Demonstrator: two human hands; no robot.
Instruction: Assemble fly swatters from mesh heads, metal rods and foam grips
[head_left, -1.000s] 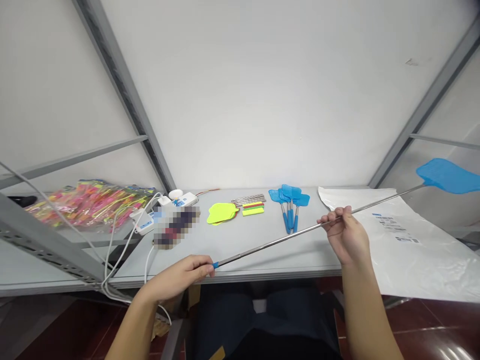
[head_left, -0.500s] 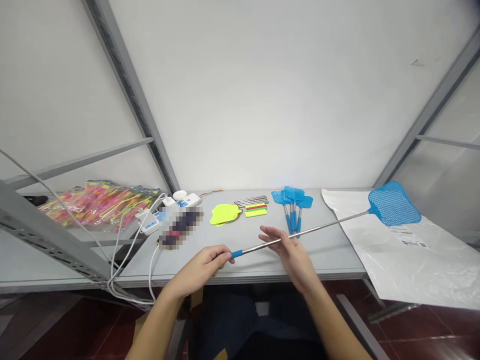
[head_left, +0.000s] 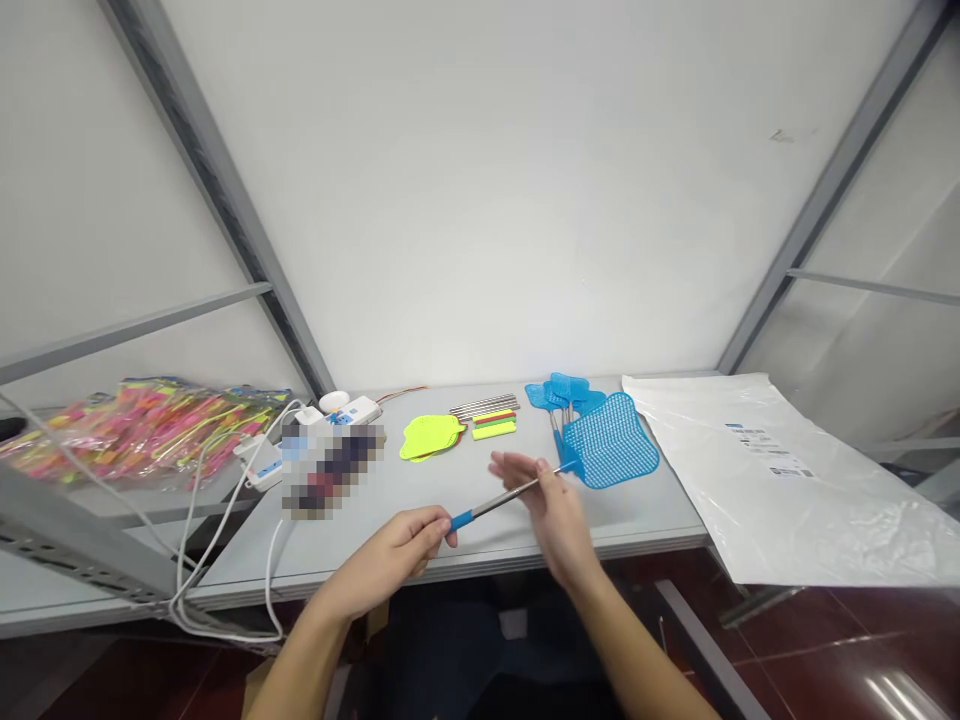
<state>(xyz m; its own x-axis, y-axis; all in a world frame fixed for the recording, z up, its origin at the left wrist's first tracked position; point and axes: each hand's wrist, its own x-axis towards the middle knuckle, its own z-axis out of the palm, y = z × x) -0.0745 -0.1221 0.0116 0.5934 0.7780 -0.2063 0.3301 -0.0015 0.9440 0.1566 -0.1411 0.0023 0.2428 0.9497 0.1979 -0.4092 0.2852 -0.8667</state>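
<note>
My left hand (head_left: 420, 540) is closed round the blue grip of a telescopic fly swatter (head_left: 611, 440). The swatter's metal rod runs up and right, short, to its blue mesh head. My right hand (head_left: 555, 510) has the rod between thumb and fingers close beneath the head, its fingers fairly straight. Behind the head lie several smaller blue fly swatters (head_left: 559, 390), partly covered by it. Left of these are short coloured tubes (head_left: 495, 425) in yellow, green and red, metal rods (head_left: 484, 406), and a pile of yellow swatter heads (head_left: 433, 437) with a red edge showing.
A pixelated dark object (head_left: 337, 470) lies beside white power strips (head_left: 356, 411), whose cables hang over the table's front edge. Colourful bagged goods (head_left: 165, 430) fill the left shelf. A white plastic sheet (head_left: 757, 500) covers the table's right end. Metal uprights (head_left: 217, 190) stand either side.
The swatter's rod has become much shorter. Its head has come in from the far right to beside my right hand. My view has shifted slightly to the right.
</note>
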